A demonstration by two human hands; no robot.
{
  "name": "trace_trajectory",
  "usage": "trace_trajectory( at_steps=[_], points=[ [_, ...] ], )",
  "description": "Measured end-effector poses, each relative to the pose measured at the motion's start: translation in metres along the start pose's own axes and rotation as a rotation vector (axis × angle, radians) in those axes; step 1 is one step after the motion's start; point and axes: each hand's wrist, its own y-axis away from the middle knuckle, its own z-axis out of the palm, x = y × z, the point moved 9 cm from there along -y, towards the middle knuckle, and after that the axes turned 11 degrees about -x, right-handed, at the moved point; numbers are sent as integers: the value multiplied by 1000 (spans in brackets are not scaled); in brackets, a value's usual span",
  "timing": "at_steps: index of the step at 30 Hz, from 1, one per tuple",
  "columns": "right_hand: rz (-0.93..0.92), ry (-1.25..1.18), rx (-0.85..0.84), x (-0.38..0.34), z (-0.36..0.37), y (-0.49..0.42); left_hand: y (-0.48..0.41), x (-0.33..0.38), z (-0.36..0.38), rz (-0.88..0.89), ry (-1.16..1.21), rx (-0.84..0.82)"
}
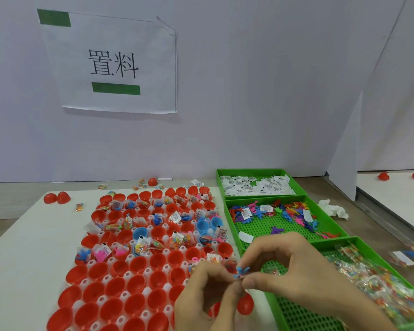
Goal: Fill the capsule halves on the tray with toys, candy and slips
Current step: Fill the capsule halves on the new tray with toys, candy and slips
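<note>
A small blue toy [242,271] is pinched between the curled fingers [253,281] of the left hand [201,299] and the right hand [287,263], over the near right edge of the tray [127,274]. Red capsule halves [120,286] are seated in it, and the far rows are filled. To the right, 3 green bins are set on the counter [22,259]: slips bin [249,171], toy bin [228,211], candy bin [270,301].

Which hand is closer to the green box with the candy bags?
Right. The right hand hovers over the candy box; the left hand is farther left, over the red cups.
</note>
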Motion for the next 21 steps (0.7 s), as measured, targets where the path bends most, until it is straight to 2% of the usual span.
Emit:
trace_trajectory(
  at_steps=[2,8,15,21],
  points=[
    [7,-43,-12,2,-1,-1,0,-4,-1,-40,46,18],
    [-12,-195,-23,5,-3,1,1,1,7,-37,143,-64],
    [-57,-121,-15,4,-1,0,2,9,3,82,-34,-7],
    [-28,-189,-60,9,2,0,10,8,1,135,-67,31]
  ],
)
